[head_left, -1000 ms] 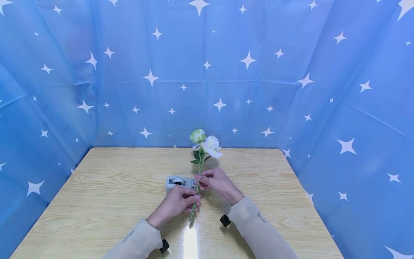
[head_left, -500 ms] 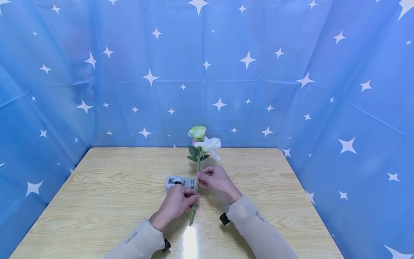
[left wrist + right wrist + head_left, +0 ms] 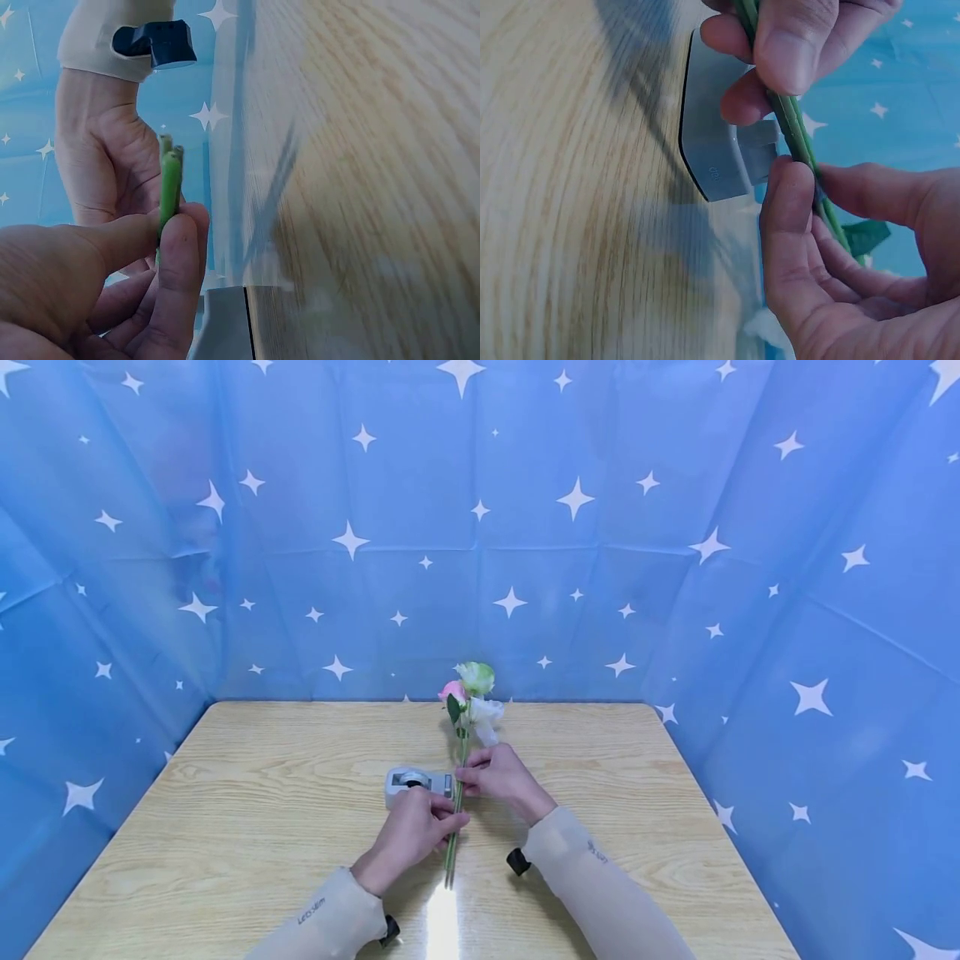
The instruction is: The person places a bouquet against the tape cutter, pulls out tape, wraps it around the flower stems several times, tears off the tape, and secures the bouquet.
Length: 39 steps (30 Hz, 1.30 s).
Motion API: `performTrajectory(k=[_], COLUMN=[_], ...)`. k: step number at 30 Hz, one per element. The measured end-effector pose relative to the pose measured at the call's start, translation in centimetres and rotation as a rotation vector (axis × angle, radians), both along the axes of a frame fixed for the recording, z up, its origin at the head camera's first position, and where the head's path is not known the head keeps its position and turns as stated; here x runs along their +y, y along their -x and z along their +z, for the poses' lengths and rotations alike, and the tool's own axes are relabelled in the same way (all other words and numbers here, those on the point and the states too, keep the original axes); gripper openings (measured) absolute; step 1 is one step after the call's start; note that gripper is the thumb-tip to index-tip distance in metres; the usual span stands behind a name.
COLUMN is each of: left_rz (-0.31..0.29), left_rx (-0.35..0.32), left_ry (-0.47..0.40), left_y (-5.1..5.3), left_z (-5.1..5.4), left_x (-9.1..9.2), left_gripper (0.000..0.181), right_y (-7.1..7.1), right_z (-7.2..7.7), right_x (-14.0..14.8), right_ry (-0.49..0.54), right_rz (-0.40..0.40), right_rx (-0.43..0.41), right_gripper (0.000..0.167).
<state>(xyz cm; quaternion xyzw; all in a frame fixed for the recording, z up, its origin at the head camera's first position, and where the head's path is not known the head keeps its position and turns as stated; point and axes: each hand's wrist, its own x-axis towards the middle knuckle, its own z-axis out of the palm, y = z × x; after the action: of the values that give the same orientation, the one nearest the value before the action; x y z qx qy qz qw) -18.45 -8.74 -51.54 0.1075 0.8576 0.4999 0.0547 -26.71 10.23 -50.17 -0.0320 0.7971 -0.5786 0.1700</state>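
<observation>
A small bunch of flowers, with a pale green bloom [image 3: 477, 678], a pink bloom [image 3: 452, 693] and a white bloom [image 3: 486, 714], stands nearly upright above the table. My left hand [image 3: 414, 831] pinches its green stems [image 3: 452, 856] low down, between thumb and fingers. Higher up, my right hand [image 3: 498, 781] pinches the same stems. In the left wrist view the cut stem ends [image 3: 171, 169] poke out past the left thumb. The right wrist view shows both hands close together along the stems [image 3: 793, 127]. Behind the left hand sits a grey tape dispenser [image 3: 401, 781], partly covered.
The wooden table [image 3: 262, 793] reaches back to a blue star-patterned curtain [image 3: 420, 502], which also hangs at both sides. A bright light reflection lies on the table near its front edge.
The bunch has been turned: the pink bloom now shows at the left and the green one has shifted right. Both hands keep their hold, nearly in place.
</observation>
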Motion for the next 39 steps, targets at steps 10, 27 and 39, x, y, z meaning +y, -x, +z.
performTrajectory(k=[10,27,39], left_rz=[-0.021,-0.021,-0.007], left_rx=[-0.172,-0.142,-0.143], left_ry=[-0.124,-0.02,-0.029], left_y=[0.4,0.9,0.6], left_z=[-0.6,-1.2,-1.2], left_x=[-0.4,-0.2,-0.2], left_gripper=[0.019,0.01,0.014], right_y=[0.5,0.8,0.6], right_z=[-0.6,-1.4,-1.4], right_x=[0.1,0.2,-0.3], right_ry=[-0.017,-0.038,-0.08], right_rz=[0.028,0.059,0.051], right_rx=[-0.001,-0.018,-0.001], right_gripper=[0.017,0.014,0.012])
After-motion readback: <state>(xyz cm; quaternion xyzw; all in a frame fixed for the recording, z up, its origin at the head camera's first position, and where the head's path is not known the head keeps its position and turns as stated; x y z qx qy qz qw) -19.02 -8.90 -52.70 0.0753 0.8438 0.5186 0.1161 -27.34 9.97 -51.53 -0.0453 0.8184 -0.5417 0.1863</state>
